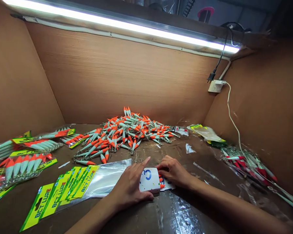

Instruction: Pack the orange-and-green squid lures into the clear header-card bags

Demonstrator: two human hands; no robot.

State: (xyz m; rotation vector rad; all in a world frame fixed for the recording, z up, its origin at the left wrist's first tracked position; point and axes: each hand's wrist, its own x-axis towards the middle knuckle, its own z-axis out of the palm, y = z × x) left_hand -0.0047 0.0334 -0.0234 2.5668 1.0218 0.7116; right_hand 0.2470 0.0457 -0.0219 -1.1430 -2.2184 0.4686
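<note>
My left hand (pixel 129 187) grips a small white block (pixel 149 180) with a blue mark, fingers wrapped round its near and left sides. My right hand (pixel 173 171) presses on the block's right side, fingers curled over a few orange-tipped lures (pixel 161 181) lying on a clear bag there. A fan of clear bags with yellow-green "BCT LURE" header cards (pixel 63 190) lies just left of my left hand. A big pile of loose orange and pale-green lures (pixel 123 131) sits beyond both hands at the middle of the bench.
Filled lure packs (pixel 21 164) are stacked at the left. More packed lures with red tips (pixel 249 162) lie at the right, empty bags (pixel 207 132) behind them. Cardboard walls (pixel 127 78) enclose the bench, with a light strip (pixel 119 23) above and a wall socket (pixel 216 86) with a cable.
</note>
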